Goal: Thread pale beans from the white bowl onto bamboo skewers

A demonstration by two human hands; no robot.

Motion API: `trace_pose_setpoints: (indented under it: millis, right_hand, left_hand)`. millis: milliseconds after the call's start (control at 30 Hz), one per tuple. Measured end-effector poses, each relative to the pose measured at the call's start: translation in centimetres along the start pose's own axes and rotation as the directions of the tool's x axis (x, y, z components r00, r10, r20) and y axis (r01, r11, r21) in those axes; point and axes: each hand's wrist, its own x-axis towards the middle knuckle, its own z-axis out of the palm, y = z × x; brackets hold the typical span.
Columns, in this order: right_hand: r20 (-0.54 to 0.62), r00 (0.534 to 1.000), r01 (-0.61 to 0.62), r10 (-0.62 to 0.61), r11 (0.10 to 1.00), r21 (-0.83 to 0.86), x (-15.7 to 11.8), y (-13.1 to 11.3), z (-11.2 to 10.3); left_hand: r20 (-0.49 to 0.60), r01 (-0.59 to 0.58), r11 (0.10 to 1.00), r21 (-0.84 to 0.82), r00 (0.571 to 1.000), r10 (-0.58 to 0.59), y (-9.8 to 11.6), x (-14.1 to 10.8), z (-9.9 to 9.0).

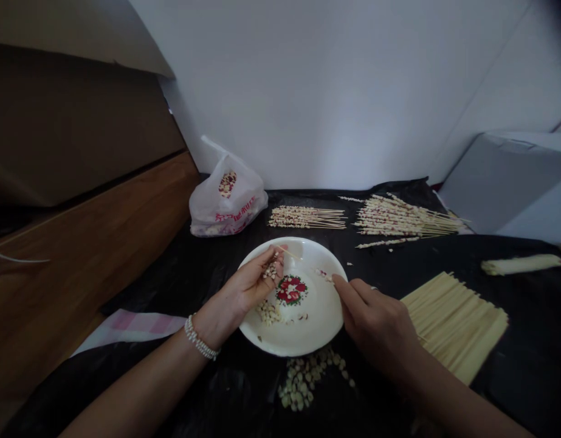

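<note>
My left hand (257,277) is curled over the left side of a white bowl (319,322) with a red flower print. Small pale and dark red kernels (270,269), which look like corn, lie in its fingers, and a thin pale stick (288,251) juts out past the fingertips. At the bowl's right rim, my right hand (375,316) pinches a skewer (323,275) with several kernels threaded near its tip; the rest of it is mostly hidden by the hand. Loose kernels (268,311) rest in the bowl's lower left.
Behind the bowl are a white plastic bag (234,204) of kernels, a small bundle of threaded skewers (302,217) and a larger pile (394,216). Bare sticks (457,322) lie at right. Pale flat pieces (302,380) lie on black plastic sheeting (234,389) in front.
</note>
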Motion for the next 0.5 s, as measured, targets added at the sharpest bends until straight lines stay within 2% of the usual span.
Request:
trace_pose_setpoints:
  millis: [167, 500]
  right_hand:
    - [-0.009, 1.000, -0.001, 0.001, 1.000, 0.005, 0.1, 0.0, 0.1]
    - [0.013, 1.000, -0.005, 0.005, 1.000, -0.010, -0.3, 0.1, 0.0]
  left_hand:
    - [0.001, 0.015, 1.000, -0.001, 1.000, -0.015, 0.1, -0.3, 0.3]
    - [0.017, -0.157, 0.979, 0.134, 0.988, 0.156, 0.0, -1.3, 0.7]
